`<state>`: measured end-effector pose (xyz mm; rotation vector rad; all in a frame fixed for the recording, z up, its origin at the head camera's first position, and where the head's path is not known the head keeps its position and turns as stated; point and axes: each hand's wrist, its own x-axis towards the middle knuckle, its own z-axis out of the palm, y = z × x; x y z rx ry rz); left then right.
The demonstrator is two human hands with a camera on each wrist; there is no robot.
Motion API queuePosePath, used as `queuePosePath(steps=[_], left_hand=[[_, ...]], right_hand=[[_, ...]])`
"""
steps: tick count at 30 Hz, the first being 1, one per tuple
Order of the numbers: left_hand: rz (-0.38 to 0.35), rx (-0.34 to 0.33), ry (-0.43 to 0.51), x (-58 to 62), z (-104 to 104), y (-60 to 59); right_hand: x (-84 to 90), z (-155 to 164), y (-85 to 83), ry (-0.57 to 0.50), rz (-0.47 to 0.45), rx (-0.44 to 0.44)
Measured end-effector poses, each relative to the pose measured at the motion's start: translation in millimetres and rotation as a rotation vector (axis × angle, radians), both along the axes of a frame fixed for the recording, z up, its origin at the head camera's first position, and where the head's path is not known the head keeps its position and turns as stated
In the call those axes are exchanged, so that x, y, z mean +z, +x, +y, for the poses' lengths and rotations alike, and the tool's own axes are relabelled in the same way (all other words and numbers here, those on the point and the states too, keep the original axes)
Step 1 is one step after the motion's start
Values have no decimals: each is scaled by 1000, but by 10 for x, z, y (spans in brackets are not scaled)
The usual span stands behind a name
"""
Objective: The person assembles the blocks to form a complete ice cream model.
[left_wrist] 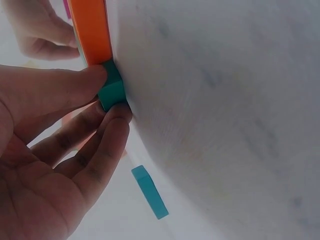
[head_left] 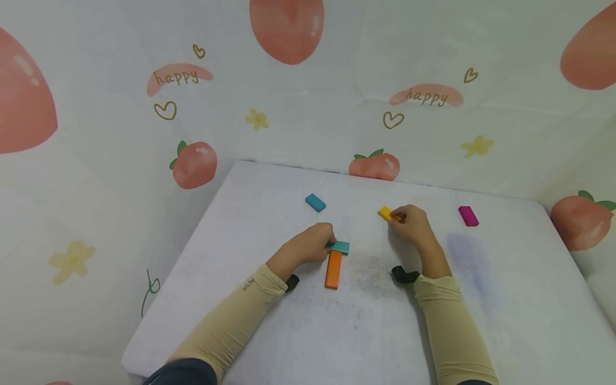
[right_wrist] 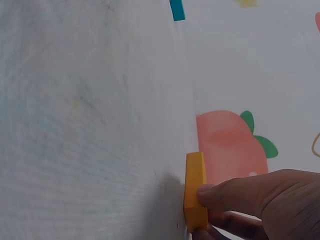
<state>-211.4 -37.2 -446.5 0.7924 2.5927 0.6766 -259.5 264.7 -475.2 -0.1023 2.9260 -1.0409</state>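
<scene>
My left hand (head_left: 312, 243) pinches one end of a flat teal block (head_left: 341, 247) between thumb and fingers. The block lies crosswise at the far end of a long orange block (head_left: 333, 270), making a T shape. In the left wrist view the thumb is on top of the teal block (left_wrist: 113, 92), right beside the orange one (left_wrist: 92, 32). Farther back and to the right, my right hand (head_left: 413, 224) pinches a yellow block (head_left: 384, 213). The right wrist view shows the thumb against the side of this yellow block (right_wrist: 195, 187), the other fingertips partly hidden beneath.
A blue block (head_left: 315, 202) lies behind the left hand, and a magenta block (head_left: 468, 216) lies right of the right hand. The white table (head_left: 380, 342) backs onto a fruit-patterned cloth (head_left: 308, 123). Black wrist devices (head_left: 405, 275) hang under both wrists.
</scene>
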Motion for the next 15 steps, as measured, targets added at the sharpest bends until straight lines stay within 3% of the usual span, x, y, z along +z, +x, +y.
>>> queuePosePath(steps=[15], left_hand=[[-3,4,-12,5,16,7]], right_hand=[[10,-129,12,-12,-34,22]])
